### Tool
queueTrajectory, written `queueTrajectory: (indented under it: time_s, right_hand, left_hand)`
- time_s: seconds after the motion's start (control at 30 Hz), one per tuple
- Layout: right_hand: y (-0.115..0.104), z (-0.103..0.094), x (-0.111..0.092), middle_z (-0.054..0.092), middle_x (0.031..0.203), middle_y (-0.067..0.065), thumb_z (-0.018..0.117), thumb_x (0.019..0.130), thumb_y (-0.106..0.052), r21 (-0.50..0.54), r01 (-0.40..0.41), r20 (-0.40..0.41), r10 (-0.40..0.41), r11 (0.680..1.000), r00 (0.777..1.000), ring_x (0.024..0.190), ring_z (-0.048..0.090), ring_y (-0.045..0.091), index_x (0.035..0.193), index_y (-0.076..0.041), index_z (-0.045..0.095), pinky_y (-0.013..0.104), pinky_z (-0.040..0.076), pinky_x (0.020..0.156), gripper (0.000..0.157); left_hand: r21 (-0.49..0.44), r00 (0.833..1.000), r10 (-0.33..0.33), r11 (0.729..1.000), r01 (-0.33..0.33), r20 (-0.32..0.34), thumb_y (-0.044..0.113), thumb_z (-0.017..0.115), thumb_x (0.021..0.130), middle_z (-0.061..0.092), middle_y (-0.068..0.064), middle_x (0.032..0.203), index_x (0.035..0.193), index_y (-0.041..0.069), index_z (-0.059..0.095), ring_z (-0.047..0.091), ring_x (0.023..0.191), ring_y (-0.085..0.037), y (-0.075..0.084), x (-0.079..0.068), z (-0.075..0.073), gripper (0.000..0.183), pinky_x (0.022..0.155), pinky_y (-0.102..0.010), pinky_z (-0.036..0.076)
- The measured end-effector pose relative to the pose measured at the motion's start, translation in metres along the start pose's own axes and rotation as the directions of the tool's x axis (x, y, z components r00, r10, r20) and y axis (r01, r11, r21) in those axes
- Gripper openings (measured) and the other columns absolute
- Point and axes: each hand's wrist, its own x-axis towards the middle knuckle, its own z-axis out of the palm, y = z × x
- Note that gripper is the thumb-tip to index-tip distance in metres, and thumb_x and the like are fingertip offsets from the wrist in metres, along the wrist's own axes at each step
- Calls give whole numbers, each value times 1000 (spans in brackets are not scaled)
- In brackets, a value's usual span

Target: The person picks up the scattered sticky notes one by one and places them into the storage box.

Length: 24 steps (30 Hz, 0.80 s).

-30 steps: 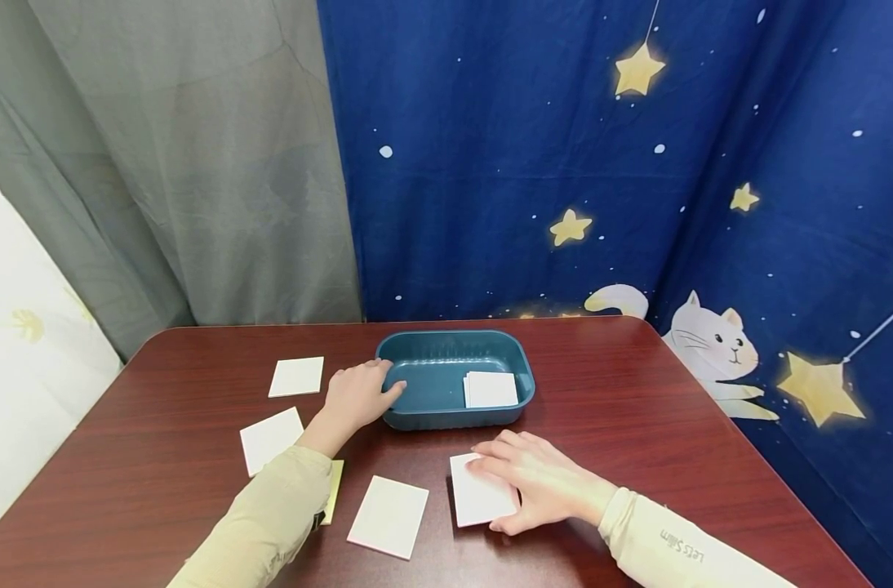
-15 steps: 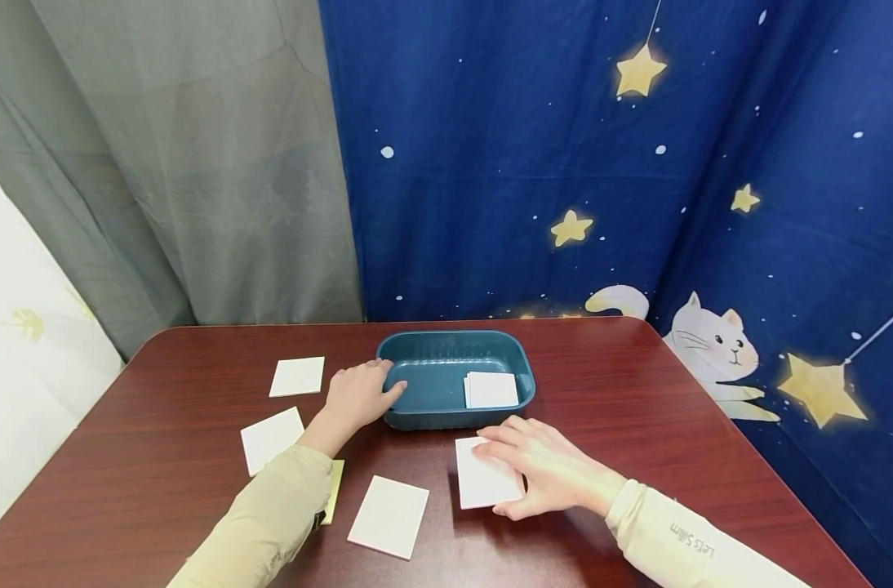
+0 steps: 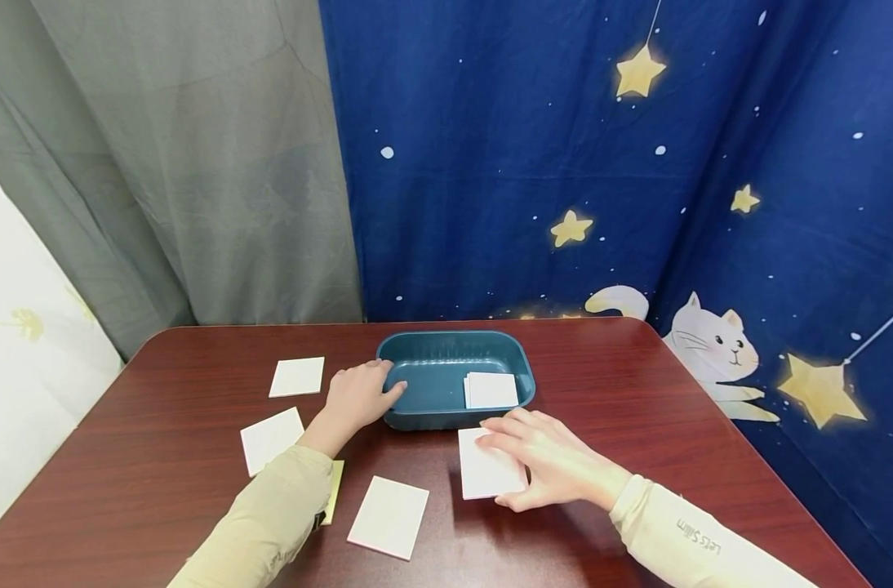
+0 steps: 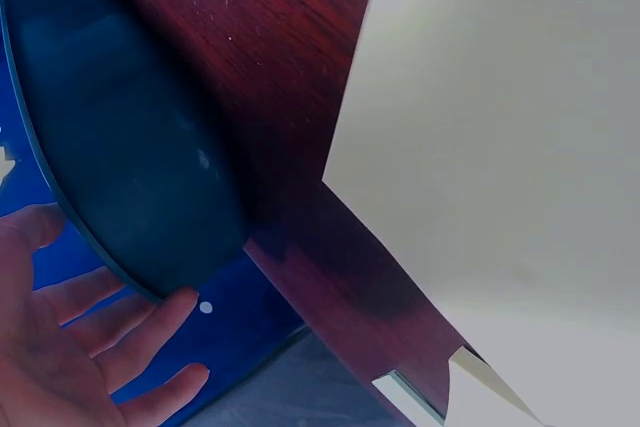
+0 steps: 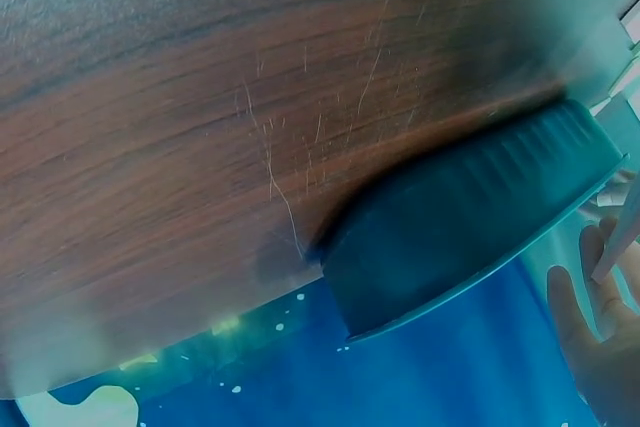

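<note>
My right hand [image 3: 553, 461] pinches a white square pad [image 3: 483, 469] by its right side, just in front of the blue bin [image 3: 446, 420]. A dark shadow falls on the table below the pad. In the right wrist view, part of the right hand [image 5: 605, 322] shows at the right edge, beside the bin [image 5: 470, 217]. My left hand [image 3: 358, 396] rests at the bin's left rim, thumb toward the inside. The left wrist view shows the left hand's fingers [image 4: 140, 342] spread and nearly straight against the rim. A few white squares [image 3: 494, 390] lie inside the bin's right end.
On the dark red table [image 3: 593, 367] lie a white square pad [image 3: 297, 376] at the back left, another white pad [image 3: 272, 439] nearer, and a cream pad [image 3: 389, 517] in front. A yellow pad [image 3: 334, 490] is mostly hidden under my left sleeve. Curtains [image 3: 490, 163] hang behind.
My right hand has carried the white pad forward and slightly right, up to the bin's front wall. The left hand and the bin have stayed in place.
</note>
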Motion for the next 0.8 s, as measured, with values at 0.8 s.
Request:
queueTrajectory:
  time_s: [0.8]
  right_hand:
    - [8,-11,6,53,115,0,70,60,-52,-2,2,-72,-2,1000,997,96,46,12,108,-16,60,30,42,71,61]
  left_hand:
    - [2,1000,-1,1000,1,-6,39,56,83,60,-13,106,111,3,58,60,84,-29,0,0,1,46,69,-44,46]
